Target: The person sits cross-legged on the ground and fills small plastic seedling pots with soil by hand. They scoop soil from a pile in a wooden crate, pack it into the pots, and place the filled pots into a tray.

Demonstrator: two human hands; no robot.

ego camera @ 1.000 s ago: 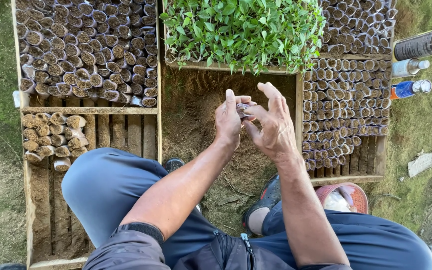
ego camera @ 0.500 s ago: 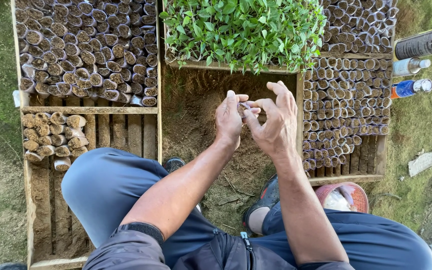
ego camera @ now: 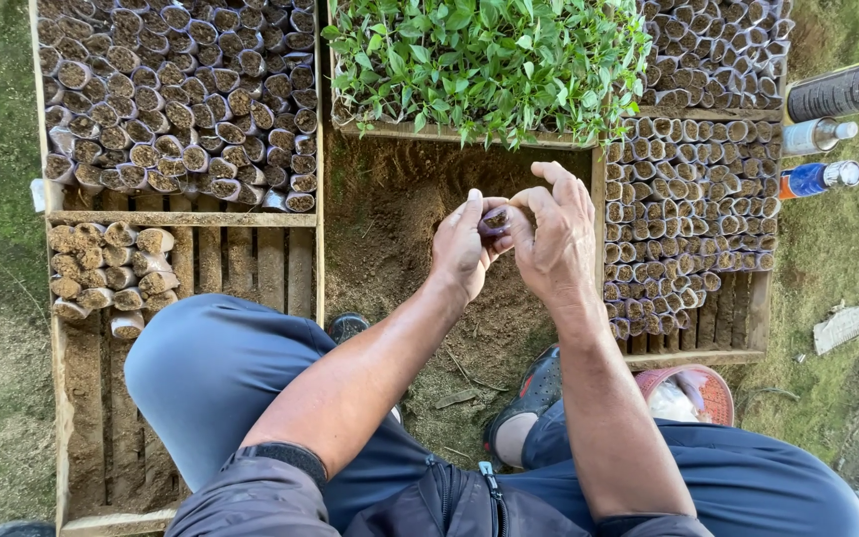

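Soil-filled small pot [ego camera: 495, 219] sat pinched between both hands, above loose dirt patch [ego camera: 400, 239]. Left hand [ego camera: 461, 249] grip clamped on pot from left; right hand [ego camera: 554, 234] grip closed on it from right, fingers curled over top. Seedling tray [ego camera: 489, 60] just beyond hands; filled pots [ego camera: 181, 109] packed in wooden crates [ego camera: 186, 218] either side. Risk, judged: thin pot wall could buckle under tight squeeze, spilling soil; loose hold could drop pot into dirt.

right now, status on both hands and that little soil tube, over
Left hand and right hand pinch small soil tube together. Held above loose soil bed. Nothing blocking.
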